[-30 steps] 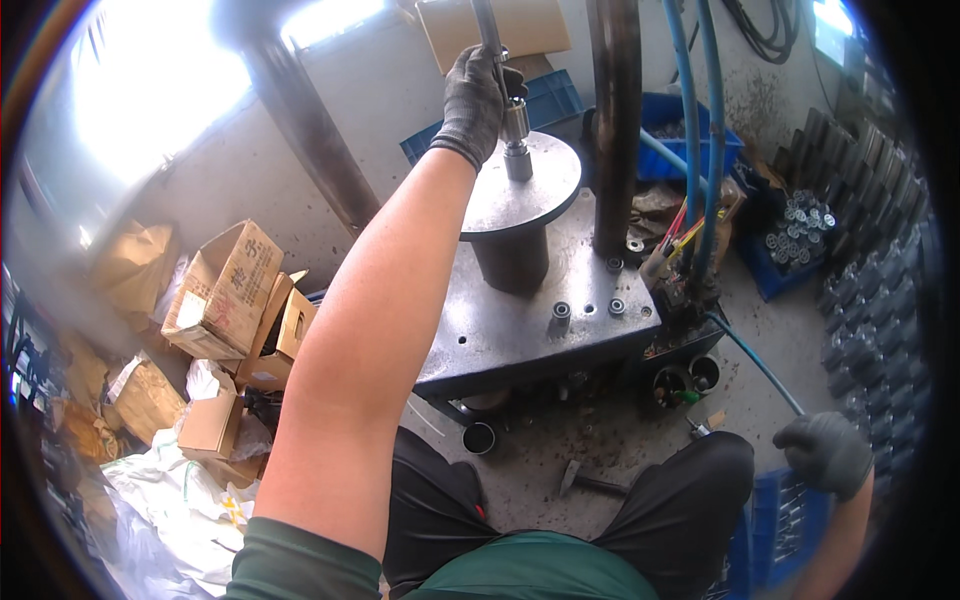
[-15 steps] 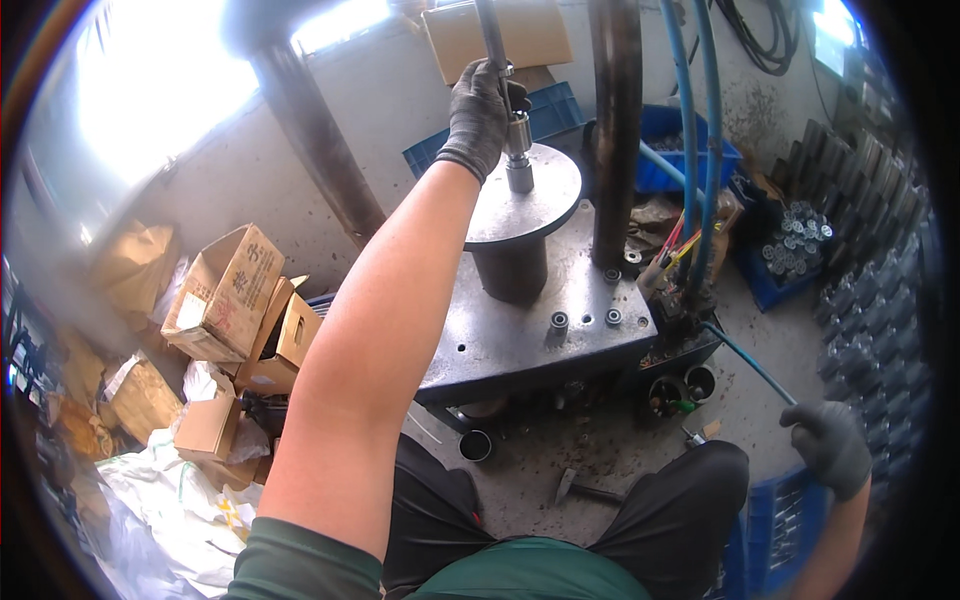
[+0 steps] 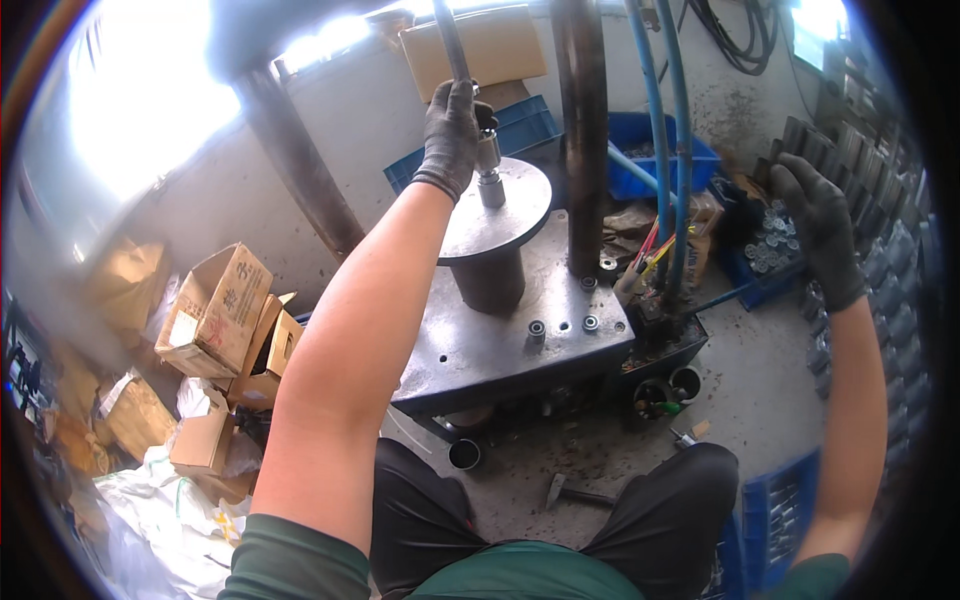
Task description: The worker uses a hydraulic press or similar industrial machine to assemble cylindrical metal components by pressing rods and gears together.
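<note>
My left hand (image 3: 455, 135), in a dark grey glove, is closed round an upright metal rod (image 3: 452, 45) that comes down from above. Just under the fingers a shiny metal cylinder (image 3: 488, 152) stands over a smaller round metal piece (image 3: 491, 190) on a round steel plate (image 3: 520, 205). The fingers hide where rod and cylinder meet. My right hand (image 3: 822, 225), gloved alike, is raised at the right with its fingers stretched up and leftward. A blue lever (image 3: 728, 297) runs toward its palm; whether they touch I cannot tell.
The plate rests on a thick dark column (image 3: 488, 285) above a steel bench (image 3: 480, 345), where small ring-shaped parts (image 3: 537, 330) sit. A post (image 3: 583, 130) and blue hoses (image 3: 683, 150) rise behind. Cardboard boxes (image 3: 215, 310) lie left; a hammer (image 3: 580, 493) is on the floor.
My right hand has swung up and away from low at the right, and its fingers have straightened. The lever has tipped upward. My left hand stays at the rod; the whole view has shifted slightly.
</note>
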A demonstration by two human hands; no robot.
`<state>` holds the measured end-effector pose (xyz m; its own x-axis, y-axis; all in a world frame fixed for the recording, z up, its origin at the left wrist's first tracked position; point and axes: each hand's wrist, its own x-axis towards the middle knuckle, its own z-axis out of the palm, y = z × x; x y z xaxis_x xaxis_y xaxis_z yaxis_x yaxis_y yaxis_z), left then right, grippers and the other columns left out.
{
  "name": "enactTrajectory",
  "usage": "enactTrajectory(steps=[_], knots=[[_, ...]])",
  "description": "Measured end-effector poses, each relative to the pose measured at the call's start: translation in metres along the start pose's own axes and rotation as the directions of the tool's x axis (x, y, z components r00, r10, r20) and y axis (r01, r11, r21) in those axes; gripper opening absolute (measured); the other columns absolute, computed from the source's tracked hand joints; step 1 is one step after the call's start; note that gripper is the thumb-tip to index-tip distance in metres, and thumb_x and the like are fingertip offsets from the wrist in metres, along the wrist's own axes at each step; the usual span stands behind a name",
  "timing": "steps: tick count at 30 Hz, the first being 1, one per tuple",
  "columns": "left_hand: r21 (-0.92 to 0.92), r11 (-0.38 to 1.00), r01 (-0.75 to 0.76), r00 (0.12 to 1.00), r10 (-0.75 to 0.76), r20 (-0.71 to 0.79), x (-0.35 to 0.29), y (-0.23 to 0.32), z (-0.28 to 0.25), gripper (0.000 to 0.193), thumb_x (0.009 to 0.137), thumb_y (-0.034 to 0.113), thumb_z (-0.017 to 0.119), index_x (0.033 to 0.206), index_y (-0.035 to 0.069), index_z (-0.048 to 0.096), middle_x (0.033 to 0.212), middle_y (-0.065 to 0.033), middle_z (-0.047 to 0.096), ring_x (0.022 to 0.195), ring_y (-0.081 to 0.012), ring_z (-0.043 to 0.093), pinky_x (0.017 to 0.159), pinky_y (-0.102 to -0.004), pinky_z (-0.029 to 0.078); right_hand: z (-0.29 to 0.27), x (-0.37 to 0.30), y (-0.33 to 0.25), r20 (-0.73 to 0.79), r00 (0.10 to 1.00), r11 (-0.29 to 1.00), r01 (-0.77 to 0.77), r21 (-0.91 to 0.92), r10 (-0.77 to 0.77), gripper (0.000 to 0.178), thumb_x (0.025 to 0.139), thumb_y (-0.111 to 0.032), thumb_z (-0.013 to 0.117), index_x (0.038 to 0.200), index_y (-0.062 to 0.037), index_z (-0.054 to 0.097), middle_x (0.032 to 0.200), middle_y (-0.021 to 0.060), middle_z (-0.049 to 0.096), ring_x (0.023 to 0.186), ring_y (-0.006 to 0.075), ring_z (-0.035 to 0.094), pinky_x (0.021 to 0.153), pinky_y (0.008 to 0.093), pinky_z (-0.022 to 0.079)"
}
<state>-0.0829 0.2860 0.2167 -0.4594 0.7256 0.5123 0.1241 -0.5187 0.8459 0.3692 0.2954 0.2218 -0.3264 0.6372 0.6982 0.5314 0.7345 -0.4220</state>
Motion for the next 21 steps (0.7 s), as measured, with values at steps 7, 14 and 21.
enactTrajectory(steps=[7, 14, 21], knots=[[-0.041, 0.999, 0.0, 1.0, 0.001, 0.03, 0.0, 0.008, -0.007, 0.025, 0.103, 0.025, 0.055, 0.12, 0.007, 0.058, 0.079, -0.0058, 0.064, 0.072, -0.0163, 0.064, 0.068, -0.0315, 0.053, 0.014, 0.013, 0.005, 0.011, 0.971, 0.97, -0.239, 0.033, 0.239, 0.056, 0.1, -0.034, 0.066, 0.136, 0.0087, 0.056, 0.114, 0.0116, 0.073, 0.103, 0.0115, 0.064, 0.09, 0.0289, 0.051], [0.106, 0.898, -0.426, 0.904, 0.42, 0.073, -0.065, 0.039, 0.0, 0.037, 0.106, 0.033, 0.054, 0.126, 0.002, 0.053, 0.078, -0.0025, 0.057, 0.07, -0.0088, 0.057, 0.067, -0.0265, 0.05, -0.003, -0.01, -0.006, -0.037, 0.991, 0.945, -0.132, -0.299, 0.127, 0.038, 0.092, -0.03, 0.07, 0.116, 0.0, 0.071, 0.098, 0.0225, 0.074, 0.092, 0.0339, 0.074, 0.083, 0.0402, 0.057], [-0.234, 0.951, -0.204, 0.977, 0.184, -0.106, -0.224, 0.061, -0.012, 0.04, 0.107, 0.037, 0.052, 0.124, 0.001, 0.049, 0.071, -0.0026, 0.047, 0.056, -0.0106, 0.046, 0.057, -0.0278, 0.047, -0.018, -0.089, -0.012, -0.081, 0.997, 0.983, -0.004, -0.186, -0.011, 0.025, 0.088, -0.006, 0.067, 0.112, 0.0012, 0.069, 0.094, 0.0193, 0.072, 0.085, 0.029, 0.072, 0.08, 0.0373, 0.056]])
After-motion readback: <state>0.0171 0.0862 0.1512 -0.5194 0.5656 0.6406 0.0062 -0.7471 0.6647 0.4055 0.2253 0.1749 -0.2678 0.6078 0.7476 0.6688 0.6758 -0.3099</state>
